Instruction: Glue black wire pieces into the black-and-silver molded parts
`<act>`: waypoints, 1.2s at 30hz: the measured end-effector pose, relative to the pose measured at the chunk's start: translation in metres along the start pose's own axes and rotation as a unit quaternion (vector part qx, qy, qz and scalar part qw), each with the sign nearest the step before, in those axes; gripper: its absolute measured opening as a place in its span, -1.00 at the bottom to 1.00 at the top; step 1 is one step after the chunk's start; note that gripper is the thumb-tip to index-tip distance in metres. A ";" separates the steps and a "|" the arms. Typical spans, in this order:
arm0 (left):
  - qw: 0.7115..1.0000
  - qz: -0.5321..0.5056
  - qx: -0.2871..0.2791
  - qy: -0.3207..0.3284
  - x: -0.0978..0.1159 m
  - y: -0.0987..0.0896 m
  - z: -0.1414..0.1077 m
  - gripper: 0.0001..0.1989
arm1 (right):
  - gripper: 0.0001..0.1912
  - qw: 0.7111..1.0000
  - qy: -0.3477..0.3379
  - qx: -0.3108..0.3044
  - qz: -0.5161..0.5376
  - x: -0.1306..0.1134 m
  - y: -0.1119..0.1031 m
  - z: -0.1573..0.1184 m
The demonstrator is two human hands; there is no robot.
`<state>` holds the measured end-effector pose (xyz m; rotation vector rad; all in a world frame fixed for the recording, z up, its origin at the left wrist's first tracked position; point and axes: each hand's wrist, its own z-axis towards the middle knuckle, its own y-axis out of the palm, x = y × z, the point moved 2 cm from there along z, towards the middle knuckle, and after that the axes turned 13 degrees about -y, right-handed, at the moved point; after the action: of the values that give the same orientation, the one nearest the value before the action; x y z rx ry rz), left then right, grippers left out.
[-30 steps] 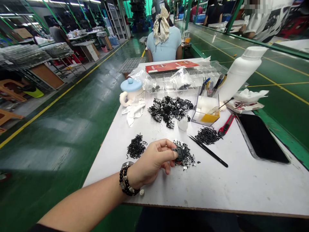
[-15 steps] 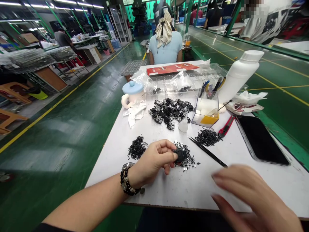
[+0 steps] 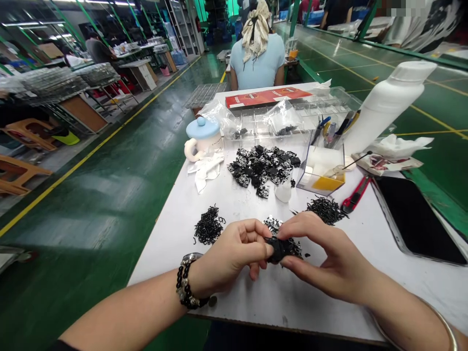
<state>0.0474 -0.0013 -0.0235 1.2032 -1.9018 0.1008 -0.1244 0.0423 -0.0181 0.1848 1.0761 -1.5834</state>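
A small black plastic part is pinched between the thumb and fingers of my left hand. From the other side, my right hand has its thumb and index fingertip on the same part's edges. Beneath it lies a heap of tiny silver metal pieces, partly covered by the hands. To the left of my left hand sits a pile of small black curved pieces. Another black pile lies beyond my right hand. Only the tip of the tweezers shows past my right fingers.
Farther back lies a heap of black-and-silver parts, with a small translucent bottle beside it. A lidded mug stands left. On the right are a tool holder, red cutter, phone and white bottle. A person sits ahead.
My right hand has come in from the right, reaching the black part that my left hand holds. It now covers most of the tweezers. The view has shifted slightly.
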 end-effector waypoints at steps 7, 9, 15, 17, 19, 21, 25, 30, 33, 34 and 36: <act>1.000 0.011 -0.009 0.017 0.000 -0.002 0.001 -0.81 | -0.74 1.000 -0.013 0.006 -0.003 0.003 0.002 -0.001; 1.000 0.011 -0.010 0.018 0.000 -0.002 0.001 -0.80 | -0.74 1.000 -0.021 0.005 -0.002 0.003 0.003 0.000; 0.999 0.029 -0.009 0.026 0.000 -0.003 0.001 -0.83 | -0.74 0.999 -0.033 -0.007 -0.015 0.002 0.001 0.001; 0.998 0.049 -0.004 0.033 0.001 -0.003 0.001 -0.84 | -0.74 0.999 -0.039 -0.008 -0.018 0.001 0.001 0.001; 0.995 0.088 0.019 0.038 0.001 -0.002 -0.002 -0.85 | -0.74 0.999 -0.040 -0.008 -0.011 0.001 0.001 0.001; 0.981 0.166 0.071 0.075 0.001 -0.001 -0.006 -0.85 | -0.73 1.000 -0.027 -0.010 0.009 0.001 0.001 0.000; 0.864 0.375 0.169 0.289 0.004 0.006 -0.019 -0.79 | -0.74 0.999 -0.002 -0.018 0.044 0.001 0.001 -0.001; 0.773 0.479 0.182 0.373 0.001 0.009 -0.022 -0.80 | -0.79 0.998 -0.007 -0.026 0.053 0.001 0.001 -0.001; 0.754 0.468 0.178 0.425 0.000 0.008 -0.020 -0.76 | -0.79 0.998 -0.011 -0.028 0.057 0.001 0.001 -0.002; 0.742 0.459 0.177 0.455 0.000 0.008 -0.020 -0.74 | -0.79 0.998 -0.012 -0.028 0.057 0.002 0.001 -0.002; 0.713 0.450 0.182 0.505 0.000 0.009 -0.019 -0.71 | -0.78 0.998 -0.018 -0.027 0.055 0.002 0.001 -0.002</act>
<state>0.0526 0.0121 -0.0083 0.1367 -1.2507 1.4107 -0.1252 0.0422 -0.0213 0.1760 1.0621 -1.4529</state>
